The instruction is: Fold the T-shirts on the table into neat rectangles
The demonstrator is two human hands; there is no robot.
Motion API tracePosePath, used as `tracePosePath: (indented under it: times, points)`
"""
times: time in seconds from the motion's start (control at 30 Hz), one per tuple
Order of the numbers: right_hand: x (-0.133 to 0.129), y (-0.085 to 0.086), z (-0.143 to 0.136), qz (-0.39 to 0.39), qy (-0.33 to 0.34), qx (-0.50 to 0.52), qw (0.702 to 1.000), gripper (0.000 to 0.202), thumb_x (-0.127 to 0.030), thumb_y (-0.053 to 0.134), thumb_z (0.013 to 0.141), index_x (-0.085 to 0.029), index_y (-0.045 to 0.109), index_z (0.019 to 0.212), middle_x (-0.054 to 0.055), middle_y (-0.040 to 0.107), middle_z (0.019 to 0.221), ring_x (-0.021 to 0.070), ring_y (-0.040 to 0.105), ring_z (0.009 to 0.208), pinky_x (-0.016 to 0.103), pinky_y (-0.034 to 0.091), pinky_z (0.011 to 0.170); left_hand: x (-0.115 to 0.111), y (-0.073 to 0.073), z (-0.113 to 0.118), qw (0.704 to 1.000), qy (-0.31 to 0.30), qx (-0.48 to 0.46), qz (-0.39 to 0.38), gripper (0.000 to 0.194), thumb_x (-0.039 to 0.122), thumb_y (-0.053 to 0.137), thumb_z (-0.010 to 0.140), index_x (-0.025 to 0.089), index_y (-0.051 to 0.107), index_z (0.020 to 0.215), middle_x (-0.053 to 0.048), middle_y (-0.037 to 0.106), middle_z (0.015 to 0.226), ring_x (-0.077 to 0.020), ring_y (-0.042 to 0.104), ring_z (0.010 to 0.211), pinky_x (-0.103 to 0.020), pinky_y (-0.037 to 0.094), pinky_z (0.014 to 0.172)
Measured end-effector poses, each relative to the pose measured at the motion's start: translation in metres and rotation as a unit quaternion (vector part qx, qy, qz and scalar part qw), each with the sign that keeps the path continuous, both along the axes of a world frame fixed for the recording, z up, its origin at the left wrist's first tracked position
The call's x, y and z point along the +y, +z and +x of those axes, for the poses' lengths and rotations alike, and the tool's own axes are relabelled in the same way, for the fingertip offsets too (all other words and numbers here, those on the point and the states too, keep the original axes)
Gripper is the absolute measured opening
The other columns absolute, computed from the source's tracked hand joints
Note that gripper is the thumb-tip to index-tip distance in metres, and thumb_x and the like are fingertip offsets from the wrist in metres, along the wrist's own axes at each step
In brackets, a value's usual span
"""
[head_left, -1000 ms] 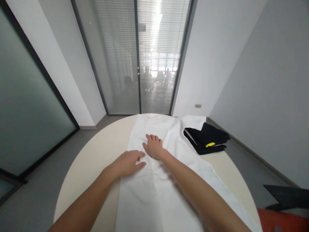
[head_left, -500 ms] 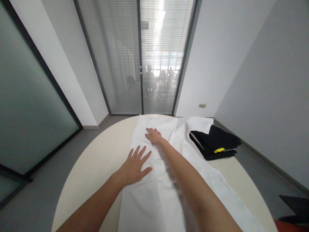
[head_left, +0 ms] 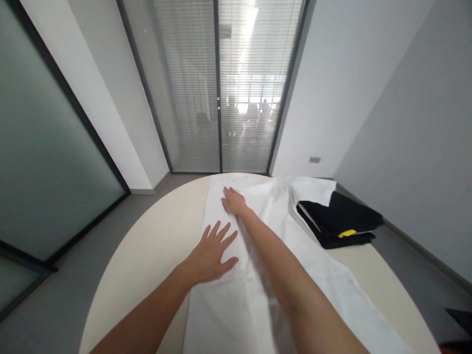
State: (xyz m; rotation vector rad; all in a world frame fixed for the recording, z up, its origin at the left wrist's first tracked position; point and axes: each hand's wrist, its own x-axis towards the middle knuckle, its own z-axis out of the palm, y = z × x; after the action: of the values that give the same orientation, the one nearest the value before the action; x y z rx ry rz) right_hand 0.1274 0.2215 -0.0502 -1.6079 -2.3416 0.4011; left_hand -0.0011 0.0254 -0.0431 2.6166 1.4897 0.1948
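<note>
Head view: the left hand [head_left: 212,255], fingers spread wide, lies palm down on the white cloth [head_left: 221,314] just below the center of the frame. Farther up, the right hand [head_left: 234,200] rests on it too, fingers only slightly parted, its forearm running to the lower right. The cloth covers the middle of the round table [head_left: 162,221], from the far rim down to the bottom edge of the frame, with soft wrinkles. At right, a folded black stack [head_left: 339,216] with a yellow patch [head_left: 347,233] touches the cloth's edge.
</note>
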Motion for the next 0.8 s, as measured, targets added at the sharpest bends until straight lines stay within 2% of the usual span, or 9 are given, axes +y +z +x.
tracePosePath:
  times: [0.07, 0.17, 0.27, 0.33, 0.37, 0.43, 0.5, 0.63, 0.8]
  points:
    - [-0.001, -0.002, -0.001, -0.007, -0.002, -0.013, 1.0, 0.058, -0.041, 0.04, 0.098, -0.023, 0.035, 0.152, 0.013, 0.028, 0.161, 0.034, 0.026, 0.147, 0.057, 0.023, 0.115, 0.0, 0.001, 0.0, 1.0, -0.003, 0.003, -0.001, 0.07, 0.059, 0.043, 0.094, 0.031, 0.027, 0.156, -0.006, 0.017, 0.166, -0.0355, 0.007, 0.152, -0.06, 0.012, 0.12]
    - [-0.006, -0.002, 0.001, -0.004, -0.002, -0.025, 1.0, 0.056, -0.038, 0.035, 0.1, -0.02, 0.034, 0.153, 0.011, 0.025, 0.163, 0.0344, 0.02, 0.149, 0.057, 0.02, 0.117, -0.001, 0.003, 0.0, 1.0, -0.01, 0.01, -0.003, 0.07, 0.06, 0.044, 0.094, 0.033, 0.028, 0.156, -0.006, 0.017, 0.166, -0.0362, 0.007, 0.152, -0.061, 0.012, 0.12]
    - [-0.015, 0.003, 0.005, 0.069, -0.031, -0.036, 0.996, 0.057, -0.036, 0.036, 0.1, -0.018, 0.031, 0.154, 0.012, 0.017, 0.165, 0.0344, 0.018, 0.149, 0.055, 0.018, 0.117, -0.001, 0.004, 0.0, 1.0, -0.017, 0.011, -0.005, 0.071, 0.064, 0.045, 0.092, 0.037, 0.027, 0.155, -0.007, 0.015, 0.166, -0.0385, 0.007, 0.151, -0.063, 0.012, 0.119]
    - [-0.023, 0.009, 0.01, 0.135, -0.01, -0.038, 0.99, 0.052, -0.036, 0.036, 0.101, -0.02, 0.037, 0.15, 0.012, 0.025, 0.162, 0.0315, 0.028, 0.144, 0.05, 0.025, 0.115, -0.001, 0.003, 0.001, 1.0, -0.014, 0.011, -0.007, 0.073, 0.067, 0.043, 0.091, 0.037, 0.026, 0.156, -0.006, 0.015, 0.166, -0.0393, 0.007, 0.151, -0.064, 0.012, 0.118]
    - [-0.027, 0.012, 0.012, 0.151, 0.025, -0.038, 0.987, 0.049, -0.036, 0.035, 0.102, -0.022, 0.041, 0.148, 0.011, 0.034, 0.158, 0.0289, 0.036, 0.139, 0.046, 0.03, 0.113, -0.001, 0.003, 0.001, 1.0, -0.01, 0.01, -0.007, 0.074, 0.069, 0.041, 0.091, 0.036, 0.026, 0.156, -0.006, 0.015, 0.166, -0.0391, 0.007, 0.151, -0.064, 0.011, 0.118]
    - [-0.033, 0.017, 0.019, 0.138, 0.108, -0.05, 0.983, 0.043, -0.037, 0.034, 0.102, -0.025, 0.05, 0.14, 0.009, 0.05, 0.145, 0.0249, 0.049, 0.127, 0.04, 0.037, 0.106, -0.001, 0.0, 0.002, 1.0, -0.003, 0.007, -0.007, 0.074, 0.069, 0.038, 0.092, 0.034, 0.026, 0.156, -0.006, 0.017, 0.166, -0.038, 0.008, 0.151, -0.063, 0.011, 0.119]
    - [-0.039, 0.022, 0.026, 0.114, 0.132, -0.075, 0.982, 0.039, -0.036, 0.037, 0.101, -0.025, 0.058, 0.132, 0.009, 0.056, 0.137, 0.0252, 0.052, 0.121, 0.039, 0.039, 0.103, 0.0, -0.002, 0.002, 1.0, 0.002, 0.003, -0.004, 0.074, 0.069, 0.037, 0.093, 0.033, 0.026, 0.156, -0.005, 0.018, 0.165, -0.0368, 0.008, 0.152, -0.062, 0.01, 0.12]
    - [-0.051, 0.028, 0.035, 0.116, 0.074, -0.086, 0.987, 0.039, -0.028, 0.036, 0.101, -0.022, 0.056, 0.133, 0.013, 0.054, 0.139, 0.0284, 0.05, 0.125, 0.043, 0.034, 0.106, 0.001, -0.004, 0.001, 1.0, 0.006, -0.008, -0.002, 0.073, 0.069, 0.037, 0.093, 0.033, 0.028, 0.156, -0.004, 0.019, 0.165, -0.0362, 0.009, 0.152, -0.062, 0.01, 0.12]
    - [-0.076, 0.029, 0.05, 0.083, 0.039, -0.077, 0.993, 0.048, -0.048, 0.034, 0.101, -0.022, 0.055, 0.135, 0.013, 0.06, 0.133, 0.03, 0.051, 0.125, 0.047, 0.031, 0.109, 0.0, -0.004, 0.001, 1.0, -0.001, -0.005, -0.005, 0.076, 0.072, 0.037, 0.091, 0.032, 0.032, 0.155, -0.006, 0.021, 0.165, -0.0359, 0.01, 0.152, -0.061, 0.01, 0.119]
